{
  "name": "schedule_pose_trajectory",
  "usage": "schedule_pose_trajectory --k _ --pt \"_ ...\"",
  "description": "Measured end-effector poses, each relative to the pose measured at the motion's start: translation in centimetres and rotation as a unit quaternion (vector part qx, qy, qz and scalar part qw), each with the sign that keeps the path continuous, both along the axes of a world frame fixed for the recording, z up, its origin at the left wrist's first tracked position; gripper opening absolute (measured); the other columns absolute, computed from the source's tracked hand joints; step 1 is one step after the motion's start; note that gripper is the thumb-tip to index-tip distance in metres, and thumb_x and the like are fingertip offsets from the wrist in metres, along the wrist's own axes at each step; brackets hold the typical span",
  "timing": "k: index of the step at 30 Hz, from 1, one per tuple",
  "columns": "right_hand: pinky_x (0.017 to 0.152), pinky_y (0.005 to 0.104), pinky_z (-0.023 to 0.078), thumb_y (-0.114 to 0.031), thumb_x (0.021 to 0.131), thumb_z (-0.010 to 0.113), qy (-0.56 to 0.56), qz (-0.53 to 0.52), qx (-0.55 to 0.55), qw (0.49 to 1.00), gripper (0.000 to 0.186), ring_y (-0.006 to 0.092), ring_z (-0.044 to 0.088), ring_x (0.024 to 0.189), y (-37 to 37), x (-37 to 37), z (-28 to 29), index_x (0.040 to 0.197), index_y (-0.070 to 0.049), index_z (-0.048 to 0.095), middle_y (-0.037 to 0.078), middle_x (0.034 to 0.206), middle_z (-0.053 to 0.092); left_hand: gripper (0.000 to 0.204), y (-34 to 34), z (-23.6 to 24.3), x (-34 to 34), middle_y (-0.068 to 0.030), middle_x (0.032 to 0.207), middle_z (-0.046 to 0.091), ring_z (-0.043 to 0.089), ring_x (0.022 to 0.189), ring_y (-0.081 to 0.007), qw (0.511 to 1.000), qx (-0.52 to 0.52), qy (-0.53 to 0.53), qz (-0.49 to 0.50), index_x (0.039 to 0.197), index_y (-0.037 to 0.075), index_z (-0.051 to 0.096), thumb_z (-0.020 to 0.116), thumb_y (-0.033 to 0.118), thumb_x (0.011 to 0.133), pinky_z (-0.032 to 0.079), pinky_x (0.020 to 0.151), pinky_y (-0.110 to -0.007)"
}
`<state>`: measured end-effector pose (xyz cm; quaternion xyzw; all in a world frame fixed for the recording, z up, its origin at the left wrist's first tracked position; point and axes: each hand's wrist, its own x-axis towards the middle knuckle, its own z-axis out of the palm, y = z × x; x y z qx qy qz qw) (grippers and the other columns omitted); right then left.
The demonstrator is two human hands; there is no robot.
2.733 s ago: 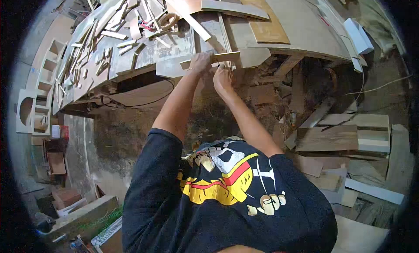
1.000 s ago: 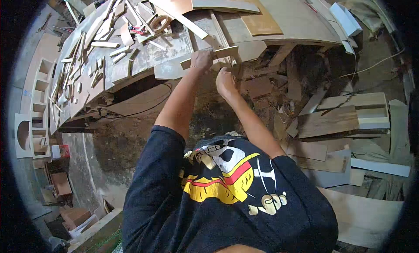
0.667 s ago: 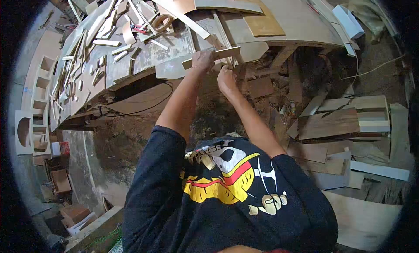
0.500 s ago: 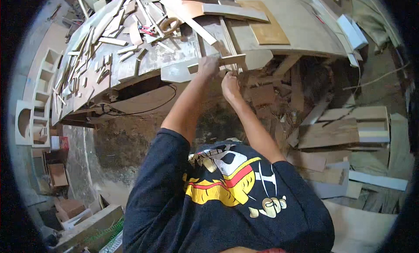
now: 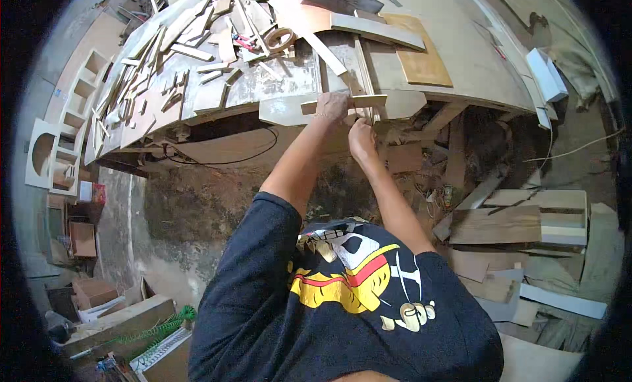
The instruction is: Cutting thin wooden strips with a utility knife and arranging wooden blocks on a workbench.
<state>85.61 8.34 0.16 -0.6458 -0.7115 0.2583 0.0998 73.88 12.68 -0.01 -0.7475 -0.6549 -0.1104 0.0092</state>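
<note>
At the near edge of the workbench (image 5: 283, 110), my left hand (image 5: 334, 105) is closed on a short wooden strip (image 5: 373, 102) that lies crosswise. Long narrow wooden slats (image 5: 364, 66) run under this strip, away from me across the bench. My right hand (image 5: 362, 138) is just below the crosswise strip, at the near end of the slats. Its fingers are curled together; what they hold, if anything, is hidden.
Wood offcuts (image 5: 191, 51) cover the bench's left side, near a roll of tape (image 5: 280, 39) and red-handled pliers (image 5: 245, 43). A yellowish board (image 5: 424, 66) lies to the right. Stacked boards (image 5: 497, 225) are on the lower right, with a coiled green hose (image 5: 168, 326) lower left.
The whole view has shifted, so the bench and my arms appear farther right. Both hands keep nearly the same place at the strip and slats.
</note>
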Motion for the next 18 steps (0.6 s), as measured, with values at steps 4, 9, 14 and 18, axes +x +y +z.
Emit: schedule_pose_trajectory --k 4,9,14,18 --pt "0.070 0.0431 0.047 -0.009 0.082 0.032 0.058 -0.032 0.043 0.997 0.028 0.0380 0.056 0.084 1.0 -0.4 -0.2 0.098 0.011 0.044 0.029 0.087 0.055 0.022 -0.4 1.0 0.2 -0.0129 0.070 0.059 0.059 0.065 -0.0287 1.000 -0.021 0.002 0.007 0.085 0.011 0.058 0.056 0.017 0.064 0.046 0.054 -0.038" --pt "0.067 0.0435 0.047 -0.006 0.081 0.032 0.072 -0.031 0.023 0.997 0.030 0.0372 0.057 0.081 0.6 0.0 0.5 0.104 0.011 0.042 0.028 0.088 0.056 0.026 -0.2 0.7 0.2 -0.0086 0.077 0.060 0.059 0.071 -0.0243 1.000 -0.012 -0.010 0.016 0.088 0.012 0.058 0.058 0.022 0.064 0.046 0.056 -0.037" --pt "0.069 0.0433 0.047 -0.009 0.082 0.030 0.071 -0.034 -0.013 0.997 0.033 0.0378 0.056 0.083 -0.7 0.6 1.1 0.107 0.011 0.040 0.029 0.089 0.055 0.025 0.3 -0.5 -0.1 -0.0106 0.080 0.060 0.059 0.072 -0.0241 1.000 0.004 0.014 0.007 0.094 0.013 0.056 0.053 0.015 0.070 0.046 0.056 -0.037" --pt "0.074 0.0432 0.045 -0.013 0.083 0.028 0.071 -0.020 0.028 0.997 0.034 0.0390 0.054 0.088 -0.2 0.3 0.9 0.102 0.011 0.042 0.031 0.090 0.054 0.026 0.5 -0.3 0.0 -0.0107 0.079 0.060 0.059 0.071 -0.0254 0.999 -0.033 0.022 0.011 0.095 0.014 0.056 0.053 0.015 0.069 0.046 0.056 -0.036"
